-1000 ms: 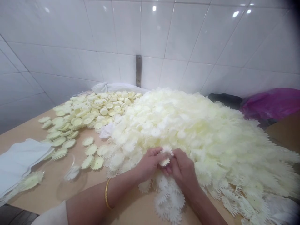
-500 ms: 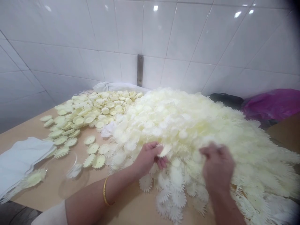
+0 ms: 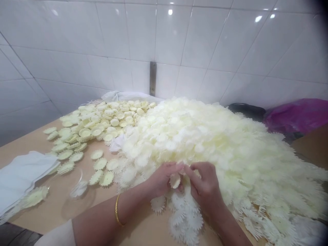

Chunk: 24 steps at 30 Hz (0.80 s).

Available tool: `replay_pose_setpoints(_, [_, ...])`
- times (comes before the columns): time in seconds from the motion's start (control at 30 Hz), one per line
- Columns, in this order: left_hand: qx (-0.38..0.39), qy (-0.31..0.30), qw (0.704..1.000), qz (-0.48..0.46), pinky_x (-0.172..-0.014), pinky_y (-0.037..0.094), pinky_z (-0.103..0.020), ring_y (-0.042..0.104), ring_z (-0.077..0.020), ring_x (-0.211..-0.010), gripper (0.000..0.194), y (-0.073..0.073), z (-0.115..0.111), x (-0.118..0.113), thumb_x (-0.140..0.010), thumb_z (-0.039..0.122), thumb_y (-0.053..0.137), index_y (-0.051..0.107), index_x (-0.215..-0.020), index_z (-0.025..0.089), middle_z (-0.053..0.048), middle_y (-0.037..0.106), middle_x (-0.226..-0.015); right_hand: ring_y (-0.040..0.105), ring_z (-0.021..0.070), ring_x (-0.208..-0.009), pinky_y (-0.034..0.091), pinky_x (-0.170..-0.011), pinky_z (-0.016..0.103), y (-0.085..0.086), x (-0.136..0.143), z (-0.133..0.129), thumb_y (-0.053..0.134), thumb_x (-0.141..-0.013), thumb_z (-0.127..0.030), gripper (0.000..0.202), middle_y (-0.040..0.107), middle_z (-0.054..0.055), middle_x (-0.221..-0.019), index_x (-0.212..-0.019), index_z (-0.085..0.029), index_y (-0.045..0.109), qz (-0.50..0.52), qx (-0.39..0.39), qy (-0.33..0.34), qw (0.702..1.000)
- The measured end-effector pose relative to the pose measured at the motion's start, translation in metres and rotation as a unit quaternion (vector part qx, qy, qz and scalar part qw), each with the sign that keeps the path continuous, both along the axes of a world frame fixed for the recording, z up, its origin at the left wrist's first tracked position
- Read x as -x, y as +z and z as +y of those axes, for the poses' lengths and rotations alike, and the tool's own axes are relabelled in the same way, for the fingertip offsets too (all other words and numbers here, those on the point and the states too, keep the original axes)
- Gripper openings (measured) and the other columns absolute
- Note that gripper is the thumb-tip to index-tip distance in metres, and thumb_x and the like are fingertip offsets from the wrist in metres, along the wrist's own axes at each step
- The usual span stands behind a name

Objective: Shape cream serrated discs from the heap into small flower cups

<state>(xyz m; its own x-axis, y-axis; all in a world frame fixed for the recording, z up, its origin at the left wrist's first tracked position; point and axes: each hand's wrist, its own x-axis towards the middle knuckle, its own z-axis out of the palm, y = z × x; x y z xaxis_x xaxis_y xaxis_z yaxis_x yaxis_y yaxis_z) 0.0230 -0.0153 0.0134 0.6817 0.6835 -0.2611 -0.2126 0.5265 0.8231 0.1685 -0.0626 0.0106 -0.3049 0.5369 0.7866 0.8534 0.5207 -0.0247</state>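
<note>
My left hand point(image 3: 161, 180), with a gold bangle on the wrist, is closed on a small cream toothed-edge flower disc point(image 3: 175, 181). My right hand point(image 3: 207, 186) is pinched, its fingertips meeting the left ones just above the disc. Whatever the right fingertips grip is too small or hidden to make out. Both hands are over the front edge of a large loose pile of pale toothed-edge discs point(image 3: 205, 136). Below them, a cluster of whiter discs point(image 3: 186, 217) spills onto the brown tabletop point(image 3: 138, 225).
Thicker, yellower discs point(image 3: 97, 124) lie heaped at the back left, with several spread nearer. White sheets point(image 3: 20, 177) sit at the left edge. A coil of clear thread point(image 3: 81, 177) lies beside a small white piece point(image 3: 79, 189). A purple bag point(image 3: 299, 114) and tiled wall point(image 3: 205, 37) stand behind.
My right hand has come left from over the pile to meet my left fingertips. The disc in my left hand has tilted and sits a little lower.
</note>
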Motion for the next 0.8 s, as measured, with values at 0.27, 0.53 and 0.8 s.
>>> replay_pose_setpoints(0.27, [-0.145, 0.054, 0.983, 0.1, -0.035, 0.021, -0.018, 0.029, -0.0038, -0.031, 0.027, -0.005, -0.002, 0.001, -0.069, 0.038, 0.06, 0.047, -0.058, 0.016, 0.007, 0.037, -0.037, 0.054, 0.0172, -0.081, 0.045, -0.07, 0.028, 0.003, -0.001, -0.005, 0.043, -0.085, -0.024, 0.019, 0.056, 0.006, -0.088, -0.101, -0.017, 0.052, 0.317, 0.219, 0.002, 0.923])
replay_pose_setpoints(0.53, [-0.175, 0.088, 0.975, 0.105, -0.036, 0.02, -0.018, 0.028, -0.0029, -0.033, 0.03, 0.001, -0.007, 0.0, -0.066, 0.036, 0.064, 0.045, -0.054, 0.016, 0.008, 0.035, -0.038, 0.053, 0.0148, -0.072, 0.041, -0.064, 0.024, 0.01, 0.001, -0.003, 0.045, -0.084, -0.037, 0.025, 0.057, 0.003, -0.076, -0.082, -0.016, 0.057, 0.387, 0.419, 0.085, 0.817])
replay_pose_setpoints(0.8, [-0.061, 0.098, 0.993, 0.039, -0.032, 0.015, -0.018, 0.026, -0.0025, -0.033, 0.042, -0.006, -0.005, -0.001, -0.06, 0.034, 0.071, 0.033, -0.053, 0.018, 0.009, 0.03, -0.042, 0.05, 0.0131, -0.072, 0.042, -0.067, 0.024, 0.009, 0.001, -0.003, 0.061, -0.074, -0.034, 0.019, 0.052, 0.0, -0.073, -0.081, -0.017, 0.055, 0.485, 0.473, 0.168, 0.716])
